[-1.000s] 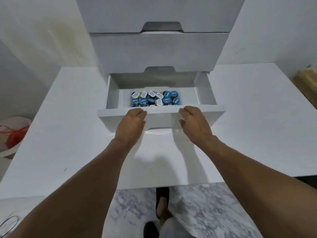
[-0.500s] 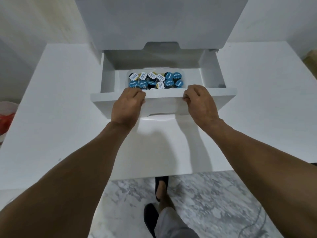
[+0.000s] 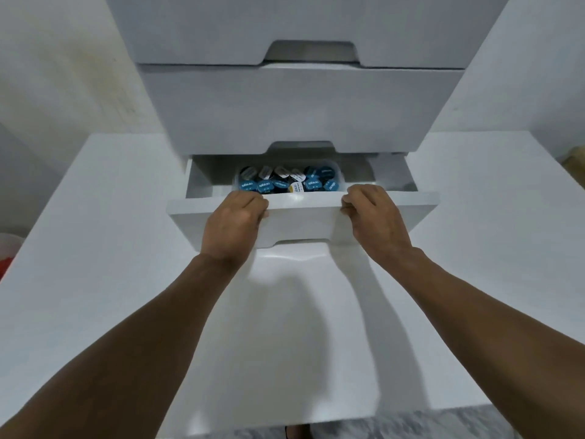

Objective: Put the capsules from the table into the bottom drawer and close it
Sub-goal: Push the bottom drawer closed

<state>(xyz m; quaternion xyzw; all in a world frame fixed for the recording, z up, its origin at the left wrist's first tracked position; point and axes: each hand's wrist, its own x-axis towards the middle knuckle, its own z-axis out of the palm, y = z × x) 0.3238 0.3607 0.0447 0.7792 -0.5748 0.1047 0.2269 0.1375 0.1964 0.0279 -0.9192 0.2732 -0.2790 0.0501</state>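
The bottom drawer [image 3: 304, 217] of a white drawer unit stands partly open on the white table [image 3: 95, 248]. Inside it lies a clear tray of several blue, black and white capsules [image 3: 288, 183], its rear part hidden under the drawer above. My left hand [image 3: 234, 223] grips the drawer's front panel left of centre, with the fingers curled over its top edge. My right hand [image 3: 373, 217] grips the same edge right of centre, its fingers curled too.
Two shut drawers [image 3: 300, 109] stack above the open one. White walls flank the unit. A red and white object [image 3: 4, 264] shows at the far left edge, a brown object [image 3: 576, 160] at the far right. Marble floor [image 3: 411, 426] lies below the table's front edge.
The bottom drawer has slid further into the unit with both hands on its front. Less of its inside and of the capsules shows now.
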